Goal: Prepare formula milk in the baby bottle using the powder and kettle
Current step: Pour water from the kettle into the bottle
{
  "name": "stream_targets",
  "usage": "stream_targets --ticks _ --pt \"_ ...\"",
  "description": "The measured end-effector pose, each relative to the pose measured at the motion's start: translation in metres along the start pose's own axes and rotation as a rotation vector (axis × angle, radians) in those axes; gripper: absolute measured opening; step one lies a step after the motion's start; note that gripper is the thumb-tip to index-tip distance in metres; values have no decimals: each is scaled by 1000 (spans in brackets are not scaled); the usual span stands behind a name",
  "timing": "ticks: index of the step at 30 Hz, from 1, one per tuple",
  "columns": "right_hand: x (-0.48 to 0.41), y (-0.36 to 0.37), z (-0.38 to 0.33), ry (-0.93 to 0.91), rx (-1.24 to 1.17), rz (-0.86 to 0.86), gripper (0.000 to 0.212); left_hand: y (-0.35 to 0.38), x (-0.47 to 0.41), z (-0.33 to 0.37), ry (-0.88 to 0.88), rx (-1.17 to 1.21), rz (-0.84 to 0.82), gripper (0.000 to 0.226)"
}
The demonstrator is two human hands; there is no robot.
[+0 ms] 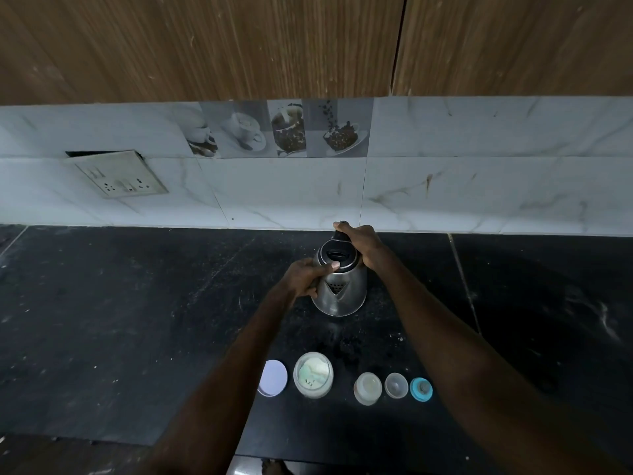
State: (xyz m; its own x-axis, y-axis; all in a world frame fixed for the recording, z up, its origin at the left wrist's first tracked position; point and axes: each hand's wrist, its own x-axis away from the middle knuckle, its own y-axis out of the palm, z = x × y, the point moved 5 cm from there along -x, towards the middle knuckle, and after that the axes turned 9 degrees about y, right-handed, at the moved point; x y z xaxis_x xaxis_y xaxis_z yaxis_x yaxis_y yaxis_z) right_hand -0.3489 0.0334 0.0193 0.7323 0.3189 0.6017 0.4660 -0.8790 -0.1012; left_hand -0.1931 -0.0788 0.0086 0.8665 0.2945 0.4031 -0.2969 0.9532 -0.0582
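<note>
Mid-frame, the right hand (361, 246) grips the kettle (342, 293) by its handle and the left hand (306, 276) clasps its steel side; hot metal may scald, and pouring could overshoot the narrow bottle (367, 388) below.

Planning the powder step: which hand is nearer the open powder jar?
Left. The left hand grips the kettle at its near side, straight behind the powder jar; the right hand holds the handle on the far side.
</note>
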Motion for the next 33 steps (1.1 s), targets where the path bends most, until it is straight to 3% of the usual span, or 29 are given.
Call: stream_targets --ticks 4,12,15,19,21,22,24,26,30,33 --pt "0 0 -5 -15 22 8 39 0 3 5 -5 -21 12 41" --pt "10 -9 0 -37 86 41 54 5 16 7 4 16 29 31" --pt "25 -25 13 -59 65 66 62 10 26 5 -4 119 101 18" --pt "46 -59 53 -76 96 103 55 12 47 -21 -2 196 325 42" --pt "55 -78 82 -41 149 145 39 21 76 -36 24 125 505 54" --pt "58 -86 98 -28 187 156 29 32 92 -42 69 107 525 49" --pt "71 -99 128 10 287 148 17 63 116 -55 210 72 414 44" --pt "86 -111 156 34 439 106 18 93 134 -76 286 -31 211 61" --pt "116 -133 201 72 722 30 21 120 164 -106 361 -557 -75 91" --pt "133 -139 232 91 883 32 33 133 171 -119 492 -858 -187 98"
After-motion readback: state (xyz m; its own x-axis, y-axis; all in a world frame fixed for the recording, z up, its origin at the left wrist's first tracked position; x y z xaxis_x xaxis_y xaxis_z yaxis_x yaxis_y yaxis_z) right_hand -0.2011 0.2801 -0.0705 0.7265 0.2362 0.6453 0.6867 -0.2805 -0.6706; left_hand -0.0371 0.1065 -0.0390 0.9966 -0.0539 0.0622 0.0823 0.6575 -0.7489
